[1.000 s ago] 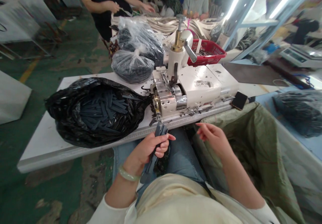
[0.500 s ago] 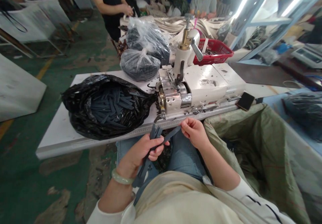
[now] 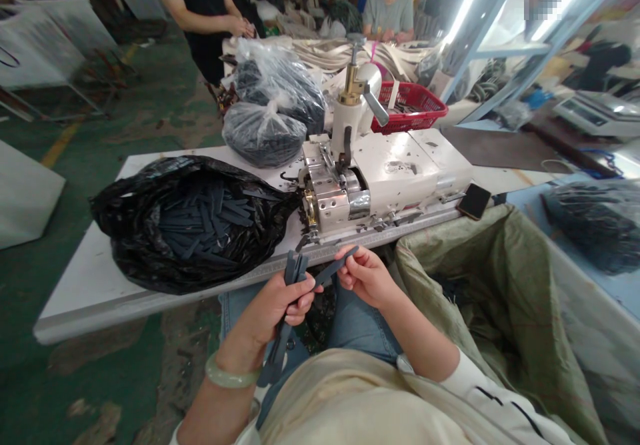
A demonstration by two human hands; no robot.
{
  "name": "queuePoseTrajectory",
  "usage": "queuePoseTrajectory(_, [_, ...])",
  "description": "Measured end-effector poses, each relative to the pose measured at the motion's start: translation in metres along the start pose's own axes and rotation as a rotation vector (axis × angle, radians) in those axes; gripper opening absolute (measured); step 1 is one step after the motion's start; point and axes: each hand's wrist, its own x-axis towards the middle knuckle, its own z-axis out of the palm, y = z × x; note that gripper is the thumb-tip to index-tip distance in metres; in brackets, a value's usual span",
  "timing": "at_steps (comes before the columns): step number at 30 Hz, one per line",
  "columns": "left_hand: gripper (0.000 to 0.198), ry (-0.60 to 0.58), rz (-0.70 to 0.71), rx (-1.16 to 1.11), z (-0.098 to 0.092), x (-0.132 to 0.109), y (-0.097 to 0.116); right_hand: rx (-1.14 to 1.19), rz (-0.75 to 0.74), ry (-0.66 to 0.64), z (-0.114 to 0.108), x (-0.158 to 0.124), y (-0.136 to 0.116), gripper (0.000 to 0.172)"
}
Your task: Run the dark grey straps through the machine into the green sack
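My left hand [image 3: 283,301] is closed around a bundle of dark blue-grey strips [image 3: 276,358], whose ends stick out above and below the fist. Between the two hands slants a single dark strip [image 3: 329,271]. My right hand [image 3: 367,277] pinches its upper part, and its lower end meets my left thumb and fingers. Both hands are over my lap, just in front of the table edge. Beyond them stands a cream machine [image 3: 400,168] with a metal head. To its left, a black plastic bag [image 3: 130,258] lies open with many similar strips [image 3: 205,215] inside.
Clear plastic bags [image 3: 270,131] of dark pieces sit behind the black bag. A red basket [image 3: 413,121] stands behind the machine, a phone [image 3: 474,201] at its right end. A green woven sack [image 3: 530,265] gapes at my right. Two people are across the table.
My right hand has shifted its hold from the strip's tip to farther down, so the tip now shows above its fingers. The left hand keeps the bundle. The camera view has shifted slightly.
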Motion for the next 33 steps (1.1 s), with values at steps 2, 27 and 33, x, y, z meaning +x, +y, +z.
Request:
queuePoseTrajectory(2, [0.021,0.017,0.012,0.010,0.000,-0.002,0.003,-0.019,-0.018,0.008,-0.001,0.002,0.001,0.021])
queuePoseTrajectory(27, [0.027,0.060,0.031,0.154,0.009,0.009,0.003,-0.220,-0.021,0.365,0.001,0.013,-0.003,0.033])
queuePoseTrajectory(33, [0.023,0.049,0.022,0.113,0.010,0.013,0.000,-0.025,0.063,0.074,-0.003,0.009,0.001,0.034])
